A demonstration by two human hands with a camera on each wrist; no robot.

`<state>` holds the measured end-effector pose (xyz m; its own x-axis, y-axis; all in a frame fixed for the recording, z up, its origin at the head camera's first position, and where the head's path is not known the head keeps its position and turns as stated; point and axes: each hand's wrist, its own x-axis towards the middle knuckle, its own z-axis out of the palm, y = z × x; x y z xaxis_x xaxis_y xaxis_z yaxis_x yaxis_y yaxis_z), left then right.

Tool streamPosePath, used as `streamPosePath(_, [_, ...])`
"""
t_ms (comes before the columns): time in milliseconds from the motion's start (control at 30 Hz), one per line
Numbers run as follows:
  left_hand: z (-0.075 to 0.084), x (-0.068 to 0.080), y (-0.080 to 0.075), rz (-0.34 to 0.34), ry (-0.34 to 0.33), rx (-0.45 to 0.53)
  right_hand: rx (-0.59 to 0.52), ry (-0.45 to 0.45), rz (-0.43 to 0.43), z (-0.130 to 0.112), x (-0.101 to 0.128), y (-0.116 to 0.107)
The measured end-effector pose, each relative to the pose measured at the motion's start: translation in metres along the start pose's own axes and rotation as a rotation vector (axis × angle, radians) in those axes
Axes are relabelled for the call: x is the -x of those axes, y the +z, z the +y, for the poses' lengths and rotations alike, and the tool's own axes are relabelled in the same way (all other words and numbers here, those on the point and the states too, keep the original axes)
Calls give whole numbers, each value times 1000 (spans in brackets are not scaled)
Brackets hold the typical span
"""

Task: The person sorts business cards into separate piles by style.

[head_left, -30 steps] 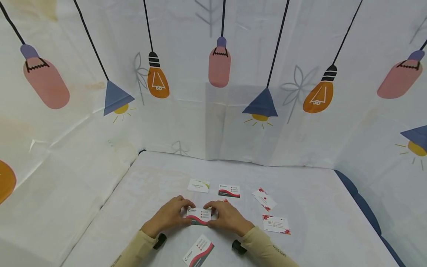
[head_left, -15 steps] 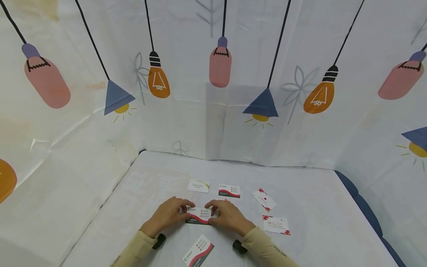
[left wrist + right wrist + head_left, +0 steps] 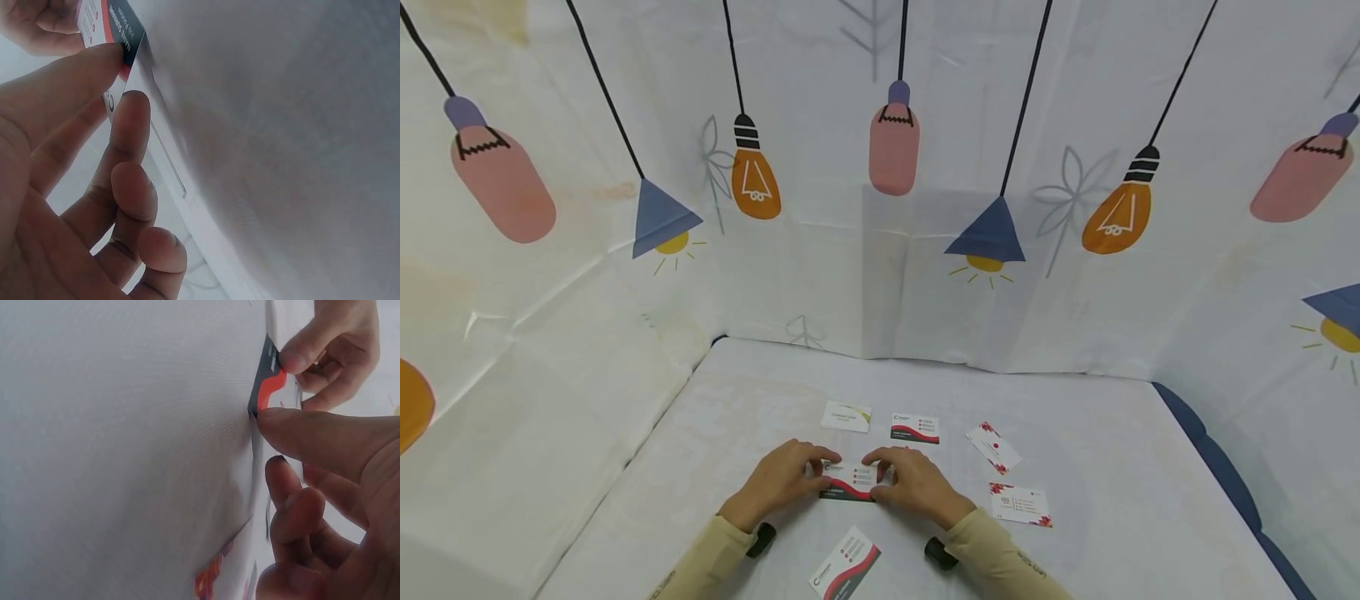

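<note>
Both hands pinch one business card [image 3: 850, 481], white with a red and dark wave, low over the white tablecloth [image 3: 1105, 467]. My left hand [image 3: 820, 475] grips its left end with thumb and fingertips [image 3: 128, 103]. My right hand [image 3: 878, 477] grips the right end, thumb [image 3: 312, 434] on the near edge. In the right wrist view the card [image 3: 265, 387] stands on its dark edge against the cloth. The same card [image 3: 119, 34] shows in the left wrist view, with pale card edges under it.
Loose cards lie around: a white-green one [image 3: 846, 417], a red-dark one [image 3: 915, 427], two with red flowers [image 3: 993, 447] [image 3: 1020, 505], and a red-wave one [image 3: 846, 565] near my sleeves. A curtain printed with lamps [image 3: 895, 250] walls the back and sides.
The card has sunk a little toward the cloth and lies flatter. Both hands have kept their places and their hold.
</note>
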<state>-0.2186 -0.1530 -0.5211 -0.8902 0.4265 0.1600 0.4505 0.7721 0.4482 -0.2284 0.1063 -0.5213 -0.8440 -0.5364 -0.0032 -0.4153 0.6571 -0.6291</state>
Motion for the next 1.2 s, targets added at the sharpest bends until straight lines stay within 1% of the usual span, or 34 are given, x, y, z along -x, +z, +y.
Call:
streamPosePath(233, [0, -2, 2, -2, 7, 5, -7, 0, 16, 3, 1, 1])
streamPosePath(433, [-2, -5, 4, 11, 32, 7, -8, -9, 34, 5, 2, 0])
streamPosePath(633, [-1, -6, 4, 35, 48, -13, -15, -6, 38, 7, 2, -1])
streamPosePath(833, [0, -10, 5, 26, 36, -14, -23, 5, 49, 7, 2, -3])
streamPosePath(1100, [2, -16, 5, 4, 2, -32, -29, 5, 71, 10, 4, -5])
streamPosePath(1200, [3, -19, 6, 8, 7, -32, -43, 16, 72, 12, 4, -7])
